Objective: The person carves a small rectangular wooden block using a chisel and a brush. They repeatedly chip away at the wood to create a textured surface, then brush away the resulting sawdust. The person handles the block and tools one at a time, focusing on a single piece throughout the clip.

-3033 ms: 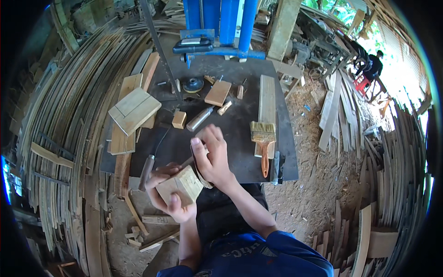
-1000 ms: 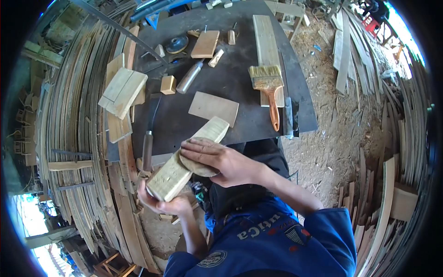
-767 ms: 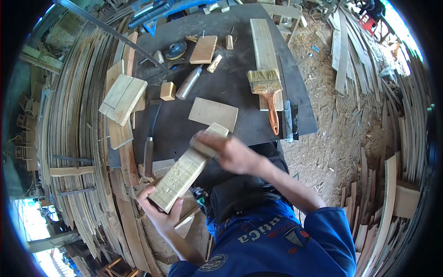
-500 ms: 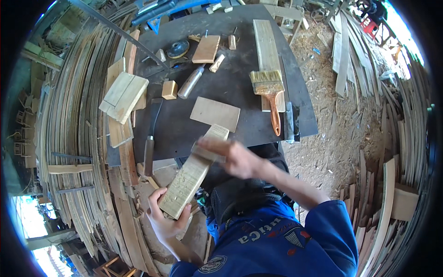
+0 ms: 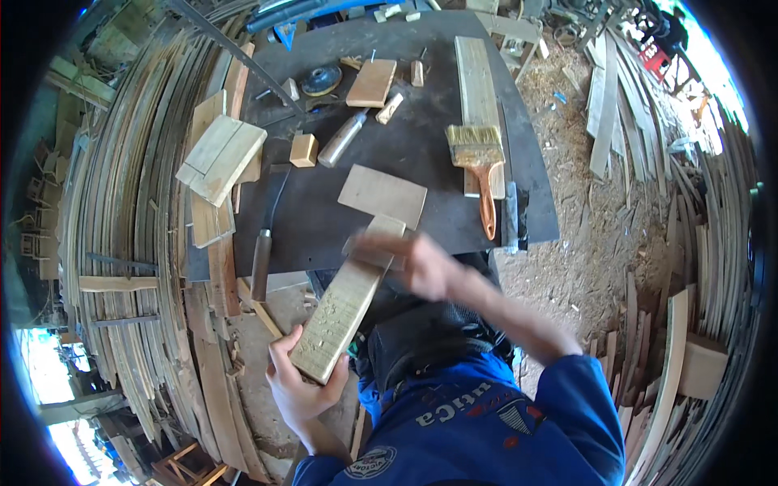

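My left hand (image 5: 306, 379) grips the near end of a long pale wooden block (image 5: 328, 324), fingers wrapped round its sides, with wood dust on the top face. My right hand (image 5: 409, 261), smeared by motion, presses a thin tan pad (image 5: 356, 243), perhaps sandpaper, on the block's far half. A flat light rectangular piece (image 5: 381, 190) lies on the dark table (image 5: 316, 235) just beyond the block. A long handled blade (image 5: 262, 263) rests left of the hands; a wide paintbrush (image 5: 485, 198) lies on a plank to the right.
Stacked boards (image 5: 221, 162), a small wood cube (image 5: 304, 150), a metal-handled tool (image 5: 340, 140) and a grinding disc (image 5: 320, 79) lie about the table. Timber strips (image 5: 130, 211) crowd both sides. A dark-clothed person (image 5: 673, 32) is by a red chair (image 5: 652, 61) at the back right.
Since three seconds ago the block has swung lengthwise toward the table and a light flat piece has appeared there. My right hand has moved from gripping near my left to rubbing along the block's far half.
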The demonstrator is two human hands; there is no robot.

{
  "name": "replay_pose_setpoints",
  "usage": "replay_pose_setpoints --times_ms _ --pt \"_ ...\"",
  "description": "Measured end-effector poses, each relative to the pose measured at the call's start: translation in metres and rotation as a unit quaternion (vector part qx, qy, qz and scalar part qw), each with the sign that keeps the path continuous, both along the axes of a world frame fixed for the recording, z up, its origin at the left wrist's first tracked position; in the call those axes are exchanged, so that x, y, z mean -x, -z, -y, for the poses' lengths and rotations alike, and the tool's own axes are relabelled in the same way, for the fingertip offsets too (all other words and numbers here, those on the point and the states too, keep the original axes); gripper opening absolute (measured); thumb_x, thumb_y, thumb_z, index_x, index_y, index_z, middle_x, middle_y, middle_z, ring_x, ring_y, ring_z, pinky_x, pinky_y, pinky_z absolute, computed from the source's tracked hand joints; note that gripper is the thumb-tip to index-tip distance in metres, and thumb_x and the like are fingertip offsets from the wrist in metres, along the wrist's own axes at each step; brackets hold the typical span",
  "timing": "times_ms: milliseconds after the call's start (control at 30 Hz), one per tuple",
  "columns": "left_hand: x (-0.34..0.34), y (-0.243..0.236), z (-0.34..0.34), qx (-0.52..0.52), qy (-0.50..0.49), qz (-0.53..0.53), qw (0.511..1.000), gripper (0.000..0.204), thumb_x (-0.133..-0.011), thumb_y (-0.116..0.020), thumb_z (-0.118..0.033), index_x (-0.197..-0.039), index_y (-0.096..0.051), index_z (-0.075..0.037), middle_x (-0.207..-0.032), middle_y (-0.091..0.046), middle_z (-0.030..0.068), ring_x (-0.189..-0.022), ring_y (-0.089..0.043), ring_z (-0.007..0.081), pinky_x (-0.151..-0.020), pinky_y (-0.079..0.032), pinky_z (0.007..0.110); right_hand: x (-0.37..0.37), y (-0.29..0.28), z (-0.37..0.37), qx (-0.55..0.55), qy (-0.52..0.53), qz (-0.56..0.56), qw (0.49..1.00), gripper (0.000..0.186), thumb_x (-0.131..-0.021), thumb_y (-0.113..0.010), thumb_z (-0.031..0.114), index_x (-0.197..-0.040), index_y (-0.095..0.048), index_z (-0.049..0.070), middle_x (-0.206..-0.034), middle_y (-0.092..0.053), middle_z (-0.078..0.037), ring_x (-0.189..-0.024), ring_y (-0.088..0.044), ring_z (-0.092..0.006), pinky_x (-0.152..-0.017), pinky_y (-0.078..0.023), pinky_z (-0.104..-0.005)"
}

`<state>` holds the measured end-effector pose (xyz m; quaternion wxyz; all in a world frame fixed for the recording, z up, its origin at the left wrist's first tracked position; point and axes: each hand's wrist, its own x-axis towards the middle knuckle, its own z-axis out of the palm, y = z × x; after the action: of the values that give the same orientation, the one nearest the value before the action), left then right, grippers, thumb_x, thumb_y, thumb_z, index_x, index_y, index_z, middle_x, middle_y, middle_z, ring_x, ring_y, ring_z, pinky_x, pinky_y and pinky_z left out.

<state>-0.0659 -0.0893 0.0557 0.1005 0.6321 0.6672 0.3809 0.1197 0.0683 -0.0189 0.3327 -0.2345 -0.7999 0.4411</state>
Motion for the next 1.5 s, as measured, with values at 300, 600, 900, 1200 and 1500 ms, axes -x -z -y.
replay_pose_setpoints --times_ms 300,600,900,1200,1500 --pt "-0.025 -0.028 -0.017 0.058 -0.058 0.013 0.997 0.052 -0.061 -0.074 -0.024 -0.101 -0.050 -0.001 -0.078 -0.062 0.0158 -0.069 -0.063 0.0323 -0.057 -0.049 0.036 0.012 0.002 0.002 -0.003 -0.044 -0.091 0.995 0.049 -0.065 -0.050 -0.008 -0.112 -0.057 0.005 -0.110 -0.058 -0.016 -0.110 -0.052 -0.0262 -0.094 -0.040 -0.0351" --pt "-0.019 -0.022 -0.008 0.040 0.010 0.062 0.997 0.042 -0.062 -0.073 -0.014 -0.099 -0.057 -0.004 -0.102 -0.060 0.0182 -0.084 -0.063 0.0329 -0.068 -0.052 0.035 -0.006 0.017 -0.003 0.210 0.003 -0.079 0.974 0.052 -0.060 -0.044 -0.010 -0.111 -0.055 -0.002 -0.113 -0.058 -0.014 -0.105 -0.054 -0.0234 -0.095 -0.038 -0.0348" --pt "-0.019 -0.025 -0.002 0.073 0.064 -0.005 0.995 0.045 -0.058 -0.075 -0.011 -0.098 -0.055 -0.006 -0.105 -0.058 0.0212 -0.090 -0.062 0.0328 -0.072 -0.052 0.034 -0.023 0.056 -0.052 0.203 0.091 0.065 0.973 0.036 -0.070 -0.045 0.001 -0.104 -0.057 -0.002 -0.093 -0.061 -0.017 -0.088 -0.058 -0.0217 -0.078 -0.043 -0.0283" --pt "-0.016 -0.023 -0.002 0.074 0.048 0.001 0.996 0.051 -0.054 -0.074 -0.012 -0.103 -0.057 -0.010 -0.111 -0.057 0.0135 -0.080 -0.063 0.0296 -0.064 -0.052 0.035 -0.003 0.055 -0.113 -0.180 0.076 0.077 0.978 0.047 -0.069 -0.047 0.001 -0.116 -0.051 0.001 -0.117 -0.052 -0.017 -0.115 -0.044 -0.0320 -0.101 -0.028 -0.0418" --pt "-0.010 -0.024 0.001 0.102 0.072 -0.029 0.992 0.054 -0.049 -0.072 -0.010 -0.101 -0.057 -0.013 -0.114 -0.056 0.0127 -0.082 -0.062 0.0295 -0.065 -0.052 0.036 -0.006 0.035 -0.032 0.197 0.071 -0.041 0.977 0.047 -0.090 -0.043 0.018 -0.134 -0.031 0.005 -0.126 -0.045 -0.012 -0.118 -0.038 -0.0195 -0.100 -0.025 -0.0275"
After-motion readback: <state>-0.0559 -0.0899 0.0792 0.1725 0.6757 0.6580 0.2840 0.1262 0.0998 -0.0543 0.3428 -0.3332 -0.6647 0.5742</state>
